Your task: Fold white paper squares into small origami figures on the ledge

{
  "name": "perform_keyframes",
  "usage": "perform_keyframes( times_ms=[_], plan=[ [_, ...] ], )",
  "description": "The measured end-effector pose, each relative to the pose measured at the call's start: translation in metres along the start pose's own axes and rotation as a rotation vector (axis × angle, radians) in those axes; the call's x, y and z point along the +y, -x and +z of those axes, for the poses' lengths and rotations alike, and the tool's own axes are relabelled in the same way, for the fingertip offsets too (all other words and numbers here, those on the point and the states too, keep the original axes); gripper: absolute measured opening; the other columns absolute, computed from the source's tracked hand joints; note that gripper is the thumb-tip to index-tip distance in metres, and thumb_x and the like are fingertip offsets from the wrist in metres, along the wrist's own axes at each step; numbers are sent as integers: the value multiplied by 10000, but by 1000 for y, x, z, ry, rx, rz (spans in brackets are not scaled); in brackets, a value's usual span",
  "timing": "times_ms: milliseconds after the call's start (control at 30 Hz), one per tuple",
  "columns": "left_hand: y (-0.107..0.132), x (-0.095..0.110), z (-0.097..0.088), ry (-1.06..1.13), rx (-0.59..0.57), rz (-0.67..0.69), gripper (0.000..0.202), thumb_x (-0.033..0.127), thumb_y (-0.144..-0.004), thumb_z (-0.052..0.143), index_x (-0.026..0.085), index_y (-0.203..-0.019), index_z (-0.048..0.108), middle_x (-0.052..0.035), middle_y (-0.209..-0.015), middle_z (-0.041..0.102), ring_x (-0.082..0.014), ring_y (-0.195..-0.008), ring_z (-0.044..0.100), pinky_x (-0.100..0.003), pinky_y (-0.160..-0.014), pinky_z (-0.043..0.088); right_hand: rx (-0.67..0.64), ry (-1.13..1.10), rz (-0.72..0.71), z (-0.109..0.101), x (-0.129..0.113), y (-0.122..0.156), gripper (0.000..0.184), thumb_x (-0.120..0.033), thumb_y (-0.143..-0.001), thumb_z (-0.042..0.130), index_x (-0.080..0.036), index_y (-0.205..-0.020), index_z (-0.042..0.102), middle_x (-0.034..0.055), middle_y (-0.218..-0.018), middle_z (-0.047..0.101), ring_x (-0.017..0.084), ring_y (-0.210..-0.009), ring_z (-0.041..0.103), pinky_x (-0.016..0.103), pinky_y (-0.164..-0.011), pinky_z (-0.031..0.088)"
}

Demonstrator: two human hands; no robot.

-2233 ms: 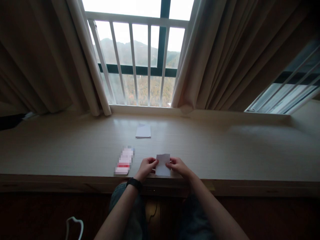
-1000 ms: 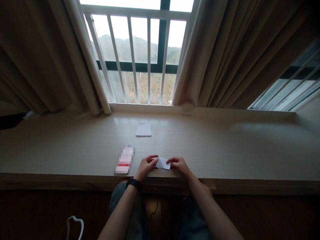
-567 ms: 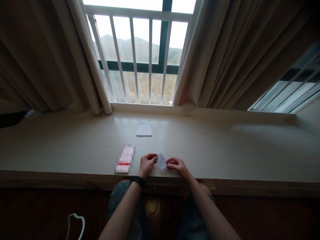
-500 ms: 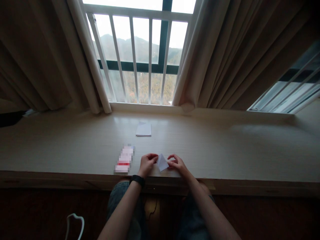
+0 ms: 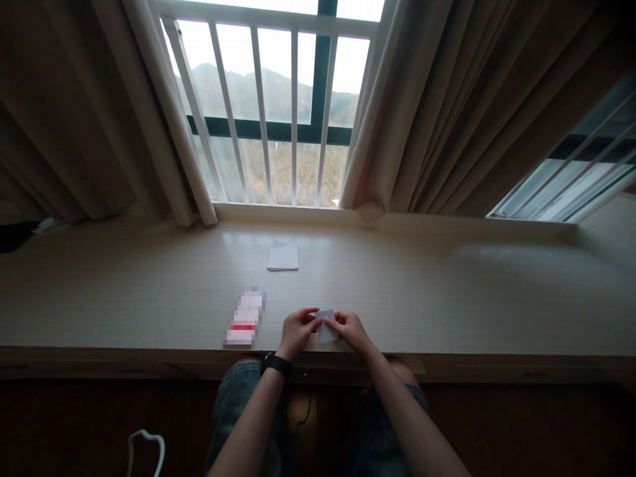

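Observation:
A small folded white paper point(image 5: 326, 327) sits near the front edge of the pale wooden ledge point(image 5: 447, 298). My left hand point(image 5: 297, 329) and my right hand point(image 5: 348, 328) pinch it from either side, fingertips close together over its top. Much of the paper is hidden under the fingers. A black watch point(image 5: 276, 363) is on my left wrist.
A blurred white and red packet point(image 5: 243, 319) lies just left of my hands. Another folded white sheet point(image 5: 283, 257) lies farther back toward the barred window point(image 5: 278, 112). Curtains point(image 5: 447, 106) hang on both sides. My knees are under the ledge.
The paper went from a taller upright sheet to a smaller folded piece. My hands have drawn closer together over it.

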State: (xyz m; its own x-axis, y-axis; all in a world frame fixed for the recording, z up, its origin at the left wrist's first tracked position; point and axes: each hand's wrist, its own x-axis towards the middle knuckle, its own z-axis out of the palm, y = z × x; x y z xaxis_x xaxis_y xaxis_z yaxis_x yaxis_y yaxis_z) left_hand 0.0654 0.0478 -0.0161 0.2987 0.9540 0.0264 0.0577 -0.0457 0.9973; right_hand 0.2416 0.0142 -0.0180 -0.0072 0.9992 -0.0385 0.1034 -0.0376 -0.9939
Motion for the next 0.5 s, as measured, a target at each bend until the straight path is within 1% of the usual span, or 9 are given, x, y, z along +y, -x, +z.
perform_keyframes(
  times_ms=[200,333,500],
  plan=[
    [2,4,-2,-12,-28,29,418,405,-713,740,170,-1058,716,-45,-737,710,-159,-649,640,-260,-635,526,-11,62,-4,0,-3,4,413,-558,-717,683,-147,-746,662,8,-654,609,135,-605,497,238,-542,353],
    [3,4,-3,-39,-14,30,369,413,-721,728,159,-987,736,-58,-756,707,-165,-669,638,-256,-628,521,-27,36,8,-1,-5,5,404,-551,-708,692,-149,-714,649,-7,-624,584,125,-580,475,237,-530,339],
    [3,5,-2,-14,-13,32,400,394,-724,724,169,-1055,721,-44,-743,701,-155,-653,626,-251,-626,513,-19,34,26,0,-5,4,408,-547,-696,703,-143,-684,646,-12,-589,563,113,-544,449,238,-508,316]
  ],
)
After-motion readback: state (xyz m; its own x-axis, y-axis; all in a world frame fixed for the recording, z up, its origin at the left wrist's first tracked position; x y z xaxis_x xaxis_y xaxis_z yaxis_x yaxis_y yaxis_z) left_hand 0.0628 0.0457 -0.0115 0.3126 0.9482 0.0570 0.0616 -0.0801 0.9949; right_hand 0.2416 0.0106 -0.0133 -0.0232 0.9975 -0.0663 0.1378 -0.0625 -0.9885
